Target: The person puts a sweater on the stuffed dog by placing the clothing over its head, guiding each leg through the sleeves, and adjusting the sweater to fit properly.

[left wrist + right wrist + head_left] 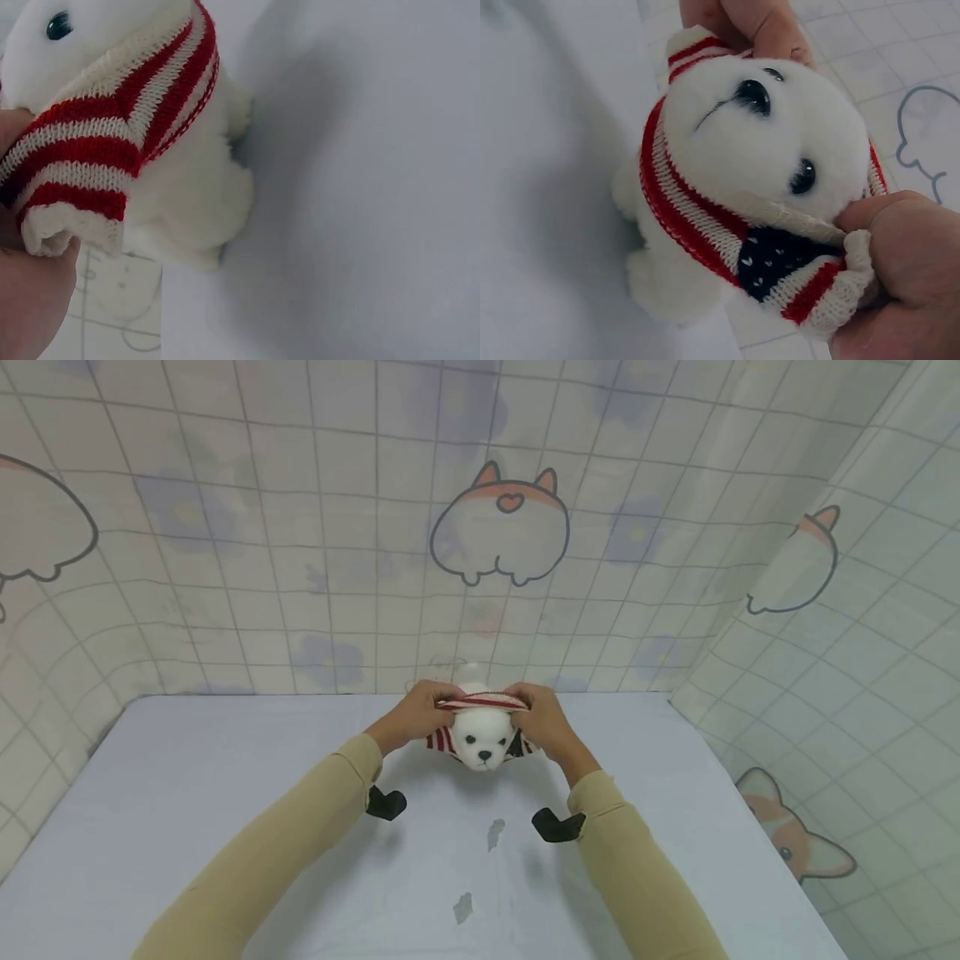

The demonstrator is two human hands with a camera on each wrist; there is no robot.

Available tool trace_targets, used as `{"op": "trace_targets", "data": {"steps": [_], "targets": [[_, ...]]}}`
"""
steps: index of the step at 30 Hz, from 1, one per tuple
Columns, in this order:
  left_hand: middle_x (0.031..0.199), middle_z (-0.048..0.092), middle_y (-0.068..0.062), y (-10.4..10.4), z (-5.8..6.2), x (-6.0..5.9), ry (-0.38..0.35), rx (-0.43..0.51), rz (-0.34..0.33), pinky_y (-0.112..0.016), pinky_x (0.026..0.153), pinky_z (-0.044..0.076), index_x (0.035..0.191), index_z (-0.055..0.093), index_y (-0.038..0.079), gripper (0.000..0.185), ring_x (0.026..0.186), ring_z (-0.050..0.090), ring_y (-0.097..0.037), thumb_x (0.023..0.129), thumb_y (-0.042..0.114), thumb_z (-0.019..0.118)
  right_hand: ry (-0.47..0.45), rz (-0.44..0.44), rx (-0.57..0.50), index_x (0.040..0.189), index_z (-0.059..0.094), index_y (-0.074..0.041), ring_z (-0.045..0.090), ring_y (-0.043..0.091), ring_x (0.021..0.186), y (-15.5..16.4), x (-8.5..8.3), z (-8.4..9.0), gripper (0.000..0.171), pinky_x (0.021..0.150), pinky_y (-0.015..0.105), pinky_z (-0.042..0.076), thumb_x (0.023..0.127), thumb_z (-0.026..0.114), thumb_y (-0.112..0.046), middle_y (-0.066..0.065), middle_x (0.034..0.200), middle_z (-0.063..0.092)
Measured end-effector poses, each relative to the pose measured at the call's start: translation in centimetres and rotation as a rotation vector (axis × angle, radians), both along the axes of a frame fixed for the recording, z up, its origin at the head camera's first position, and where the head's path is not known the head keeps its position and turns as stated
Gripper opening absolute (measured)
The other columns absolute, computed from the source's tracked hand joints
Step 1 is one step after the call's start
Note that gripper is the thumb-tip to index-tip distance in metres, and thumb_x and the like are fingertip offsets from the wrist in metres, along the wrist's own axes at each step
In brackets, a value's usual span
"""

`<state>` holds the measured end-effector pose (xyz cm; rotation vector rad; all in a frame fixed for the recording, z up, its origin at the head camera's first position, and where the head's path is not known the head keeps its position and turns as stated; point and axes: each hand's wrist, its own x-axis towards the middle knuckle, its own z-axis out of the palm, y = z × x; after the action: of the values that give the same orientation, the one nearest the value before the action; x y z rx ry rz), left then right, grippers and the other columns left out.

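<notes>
A white plush dog (483, 737) stands near the back edge of the table, facing me. Around its head and neck sits a small knitted sweater (487, 700) with red and cream stripes. My left hand (422, 714) grips the sweater beside one side of the dog's head, and my right hand (542, 718) grips it at the other. In the left wrist view, a striped sleeve (82, 161) lies between thumb and fingers. The right wrist view shows a sleeve with a navy patch (784, 259) held by the right hand (915, 262). The dog's back is mostly hidden.
A white table (225, 760) spreads beneath my arms, with two grey patches, one (496, 834) in front of the dog. Behind and to the right hangs a checked curtain (360, 527) with cartoon dogs. Black mounts (386, 803) stick out at both wrists.
</notes>
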<state>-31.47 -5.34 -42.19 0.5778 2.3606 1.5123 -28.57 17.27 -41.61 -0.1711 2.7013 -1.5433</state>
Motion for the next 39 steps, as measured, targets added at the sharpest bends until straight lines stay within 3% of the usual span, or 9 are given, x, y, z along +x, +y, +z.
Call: {"op": "trace_targets", "data": {"steps": [4,7,13,19,28,34,39], "targets": [[0.123,0.065,-0.007,-0.1,0.1,-0.1,-0.014,0.015,0.0,-0.04,0.093,0.05,0.119,0.061,0.014,0.04,0.108,0.06,-0.022,0.083,-0.001,0.056,-0.028,0.009,0.028,0.12,0.057,-0.011,0.058,0.027,0.118,-0.1,-0.1,-0.1,0.039,0.093,0.043,0.05,0.084,0.051,0.003,0.008,0.128,0.061],[0.129,0.062,-0.006,-0.1,0.0,-0.3,-0.045,0.025,-0.007,-0.041,0.096,0.049,0.125,0.057,0.016,0.043,0.114,0.058,-0.022,0.085,0.0,0.053,-0.059,0.01,0.02,0.124,0.057,-0.013,0.058,0.026,0.117,-0.2,-0.3,-0.1,0.041,0.096,0.044,0.048,0.086,0.05,0.0,0.007,0.13,0.061],[0.134,0.058,-0.003,-0.5,-0.2,-0.8,-0.11,0.023,-0.03,-0.04,0.098,0.048,0.132,0.056,0.019,0.047,0.117,0.055,-0.021,0.088,0.004,0.051,-0.116,-0.02,-0.028,0.123,0.061,-0.013,0.06,0.023,0.105,-0.5,-0.8,-0.4,0.042,0.088,0.039,0.051,0.085,0.05,0.001,0.007,0.125,0.064],[0.141,0.053,-0.008,-1.2,-0.2,-1.2,-0.177,0.054,-0.061,-0.041,0.1,0.046,0.14,0.051,0.014,0.054,0.12,0.053,-0.023,0.088,0.0,0.047,-0.172,-0.012,-0.073,0.119,0.062,-0.01,0.057,0.022,0.1,-1.3,-1.2,-0.7,0.038,0.08,0.033,0.049,0.085,0.049,0.002,0.009,0.124,0.064],[0.145,0.049,-0.01,-1.6,-1.1,-1.7,-0.282,0.152,-0.016,-0.037,0.096,0.048,0.143,0.047,0.01,0.057,0.124,0.051,-0.024,0.088,-0.005,0.046,-0.204,0.001,-0.152,0.112,0.065,-0.006,0.057,0.017,0.092,-2.6,-1.6,-0.7,0.028,0.075,0.027,0.05,0.091,0.048,-0.001,0.011,0.113,0.067],[0.144,0.05,-0.008,-0.9,-1.3,-1.9,-0.33,0.201,0.018,-0.037,0.093,0.051,0.143,0.047,0.015,0.056,0.121,0.053,-0.025,0.09,-0.003,0.047,-0.234,-0.038,-0.261,0.12,0.062,-0.008,0.057,0.02,0.108,-2.5,-2.1,-1.5,0.027,0.088,0.032,0.05,0.095,0.05,-0.009,0.01,0.124,0.063],[0.144,0.049,-0.005,-1.0,-1.8,-2.1,-0.327,0.187,0.034,-0.037,0.094,0.047,0.138,0.051,0.02,0.044,0.123,0.05,-0.025,0.096,0.007,0.051,-0.256,-0.069,-0.237,0.128,0.059,-0.014,0.046,0.025,0.129,-1.6,-2.2,-2.4,0.033,0.106,0.045,0.04,0.097,0.055,-0.022,0.007,0.141,0.052]]}}
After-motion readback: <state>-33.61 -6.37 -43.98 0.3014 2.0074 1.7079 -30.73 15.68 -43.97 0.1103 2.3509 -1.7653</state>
